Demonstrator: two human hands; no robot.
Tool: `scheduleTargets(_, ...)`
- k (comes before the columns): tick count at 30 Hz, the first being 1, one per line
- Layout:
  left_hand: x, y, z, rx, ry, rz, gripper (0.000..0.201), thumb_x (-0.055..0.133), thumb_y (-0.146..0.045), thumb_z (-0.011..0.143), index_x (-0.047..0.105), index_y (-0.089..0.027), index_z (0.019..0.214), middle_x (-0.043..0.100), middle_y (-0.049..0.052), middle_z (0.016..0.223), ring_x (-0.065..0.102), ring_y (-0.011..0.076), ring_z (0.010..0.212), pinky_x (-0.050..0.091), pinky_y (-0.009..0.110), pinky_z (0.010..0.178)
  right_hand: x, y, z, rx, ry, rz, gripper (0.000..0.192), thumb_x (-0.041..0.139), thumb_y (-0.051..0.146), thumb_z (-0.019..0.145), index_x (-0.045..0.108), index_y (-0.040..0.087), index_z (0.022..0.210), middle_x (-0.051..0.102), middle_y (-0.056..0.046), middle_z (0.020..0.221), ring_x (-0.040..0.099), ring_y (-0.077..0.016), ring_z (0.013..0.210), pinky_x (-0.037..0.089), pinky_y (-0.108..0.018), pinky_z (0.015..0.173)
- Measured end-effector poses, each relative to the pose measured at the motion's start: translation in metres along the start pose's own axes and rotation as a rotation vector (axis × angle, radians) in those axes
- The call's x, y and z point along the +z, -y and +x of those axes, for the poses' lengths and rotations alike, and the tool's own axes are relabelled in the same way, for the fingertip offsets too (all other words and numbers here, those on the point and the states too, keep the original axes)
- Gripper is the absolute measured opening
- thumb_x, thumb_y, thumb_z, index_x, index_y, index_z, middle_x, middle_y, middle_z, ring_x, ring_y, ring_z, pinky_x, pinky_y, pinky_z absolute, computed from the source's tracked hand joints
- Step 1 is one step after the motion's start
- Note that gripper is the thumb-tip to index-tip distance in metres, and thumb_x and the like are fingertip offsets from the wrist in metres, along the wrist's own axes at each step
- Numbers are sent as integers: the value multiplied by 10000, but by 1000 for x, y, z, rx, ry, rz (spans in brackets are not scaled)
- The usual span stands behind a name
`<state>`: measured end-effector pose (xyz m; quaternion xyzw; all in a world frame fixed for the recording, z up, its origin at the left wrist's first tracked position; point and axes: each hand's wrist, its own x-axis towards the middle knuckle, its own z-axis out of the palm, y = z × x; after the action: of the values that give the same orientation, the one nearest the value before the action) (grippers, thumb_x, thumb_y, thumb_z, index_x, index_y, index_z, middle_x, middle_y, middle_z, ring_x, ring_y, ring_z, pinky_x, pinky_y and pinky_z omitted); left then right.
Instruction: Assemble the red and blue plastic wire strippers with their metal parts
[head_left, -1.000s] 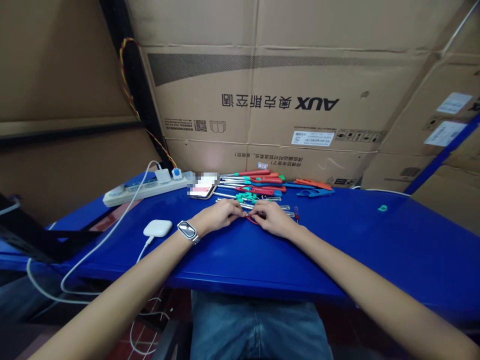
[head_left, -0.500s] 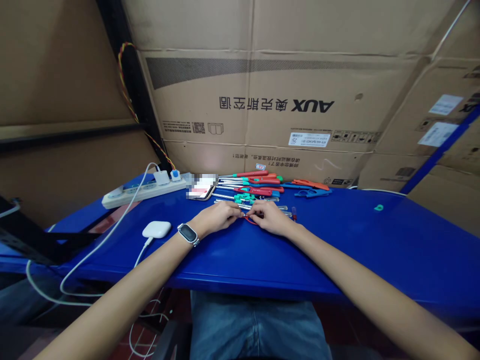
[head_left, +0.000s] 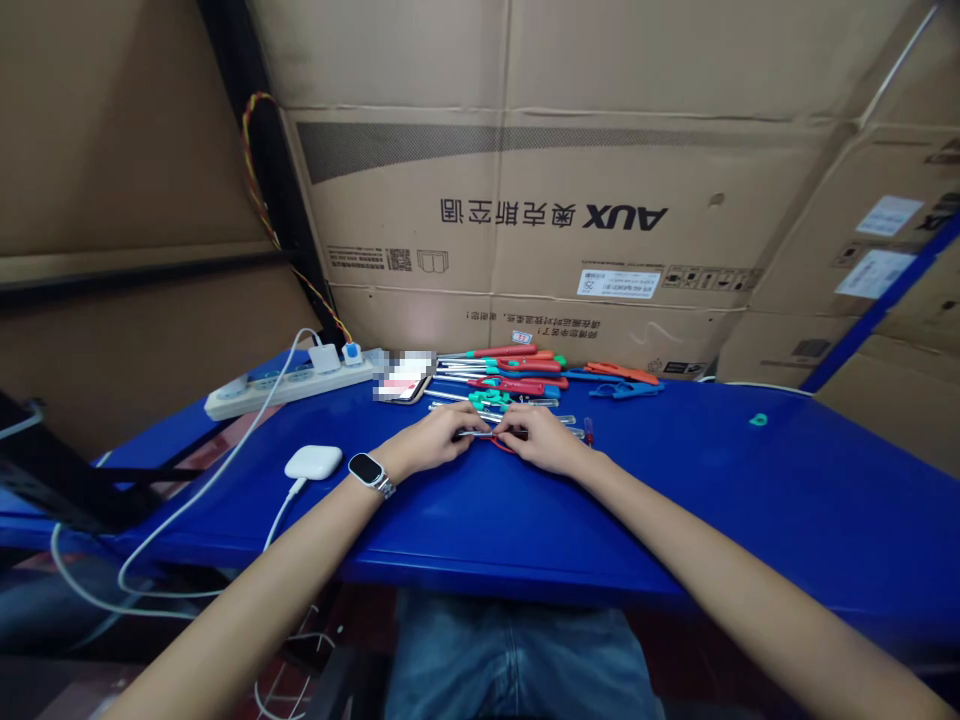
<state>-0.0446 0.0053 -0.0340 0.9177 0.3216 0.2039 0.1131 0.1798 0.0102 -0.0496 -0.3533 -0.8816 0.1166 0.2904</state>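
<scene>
Step in hand: both hands work one small part at mid-counter; looks like fitting or threading, w/ a thin metal shaft (head_left: pixel 480 434) bridging the two sets of fingertips.
Left hand (head_left: pixel 435 438): palm down on the blue plastic counter (head_left: pixel 712 480); fingers together, pinched on the shaft's left end. Silver-band wristwatch (head_left: pixel 367 472) on that wrist.
Right hand (head_left: pixel 541 442): palm down, fingers closed on the shaft's right end; a thin red loop (head_left: pixel 504 445) shows just under the fingertips, touching them. What the loop belongs to: cannot tell, too small.
Work item pos.: between both hands, just above the counter, directly in front of the tool row.
Next move (judgement): calls for fine fingertip alignment, both grips kept tight, low force; a slip would likely drop the part among the loose tools.
Tool row: red-, green- and blue-handled screwdrivers (head_left: pixel 517 370) lying side by side behind the hands, shafts pointing left; not touched.
Far right: small green plastic ring (head_left: pixel 758 420), well apart from the hands.
Left side: white charging case (head_left: pixel 313 461) on its white cable, near the left forearm; white power strip (head_left: pixel 285 382) at the counter's rear edge.
Backdrop: brown cardboard cartons (head_left: pixel 525 200) stacked behind the counter.
</scene>
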Motion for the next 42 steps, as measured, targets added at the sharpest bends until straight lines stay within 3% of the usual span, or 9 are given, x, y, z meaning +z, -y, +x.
scheduleTargets(15, -2, 3, -2, 27, -21, 7, 269, 497, -95, 891, 699, -177, 1049, 665, 68, 1013, 637, 171, 886, 480, 272, 828, -1, 2, 0, 5, 16, 21, 131, 622, 87, 836, 720, 173, 843, 610, -8, 766, 523, -112, 653, 371, -229, 627)
scheduleTargets(24, -4, -6, -2, 46, 42, 231, 223, 489, -83, 884, 681, -175, 951, 624, 69, 967, 623, 177, 837, 478, 268, 787, 0, 1, 0, 1, 17, 11, 129, 614, 98, 842, 719, 172, 837, 612, -18, 777, 535, -128, 685, 380, -238, 638)
scheduleTargets(30, -6, -9, -2, 61, 26, 170, 212, 489, -129, 924, 665, -182, 1031, 642, 70, 1031, 636, 180, 907, 482, 267, 826, 1, -1, 0, -6, 18, 29, 130, 615, 101, 843, 721, 176, 852, 629, -22, 813, 553, -128, 714, 393, -237, 659)
scheduleTargets(42, 1, -7, 0, 90, 11, 207, 136, 507, -143, 925, 637, -169, 893, 639, 69, 981, 621, 181, 863, 470, 274, 783, -1, 5, 0, 4, 16, 30, 138, 614, 76, 833, 723, 160, 840, 623, -29, 795, 546, -132, 696, 395, -244, 654)
